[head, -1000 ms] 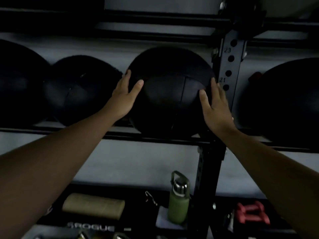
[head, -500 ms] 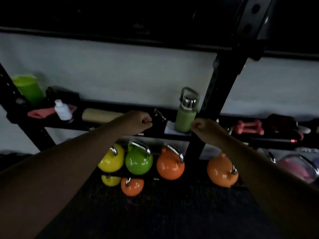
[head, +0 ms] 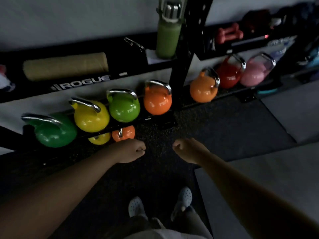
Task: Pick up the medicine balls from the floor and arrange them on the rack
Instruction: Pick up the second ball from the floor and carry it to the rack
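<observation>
A: While both fists hang empty over the mat, left hand (head: pixel 131 150), right hand (head: pixel 187 150) curled closed. Medicine balls?
B: Not visible. Rack (head: pixel 183 54) upright; capped green bottle (head: pixel 168 31) just left, contents unclear.

Bare forearms; pale perforated clogs (head: pixel 184 197) (light shorts).
</observation>
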